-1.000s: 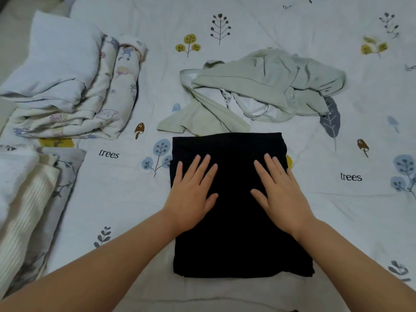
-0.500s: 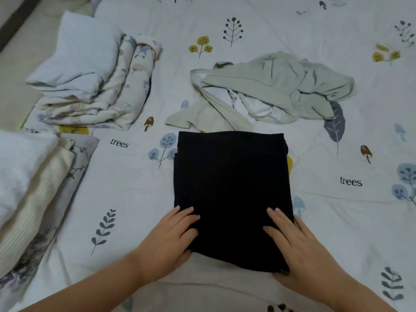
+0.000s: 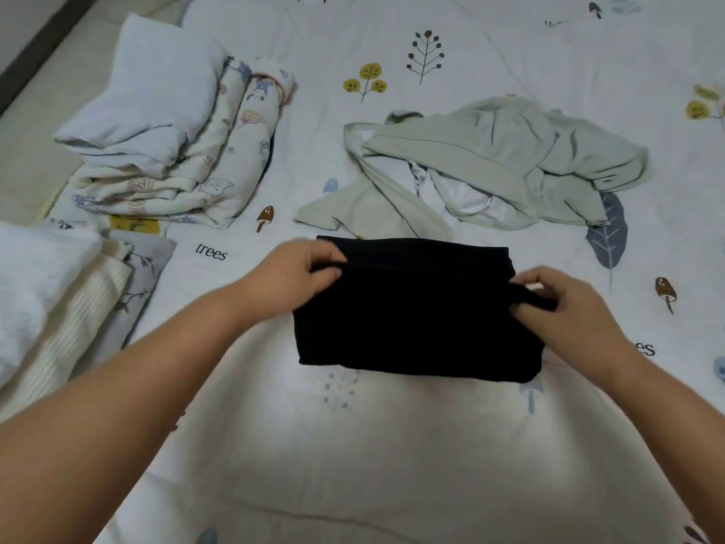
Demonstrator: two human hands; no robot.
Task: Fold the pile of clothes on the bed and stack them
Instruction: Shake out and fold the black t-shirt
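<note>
Black garment [image 3: 416,316] folded in half, mid-bed [image 3: 392,445]. Left hand [image 3: 292,274] pinches its 10 o'clock corner, fingers clamped on the top layer; right hand [image 3: 561,308] pinches the 2 o'clock edge likewise. One unfolded green garment [image 3: 490,162] at 12 o'clock, touching the black one. Two folded stacks: one [image 3: 168,151] at 10 o'clock, another [image 3: 51,300] at 9; piece count per stack unclear.

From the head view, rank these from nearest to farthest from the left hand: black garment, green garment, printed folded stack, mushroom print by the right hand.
1. Black garment: pinched at its left corner by the left hand.
2. Printed folded stack: up and left, and green garment: up and right. Too close to call.
3. Mushroom print: far right, past the right hand.
</note>
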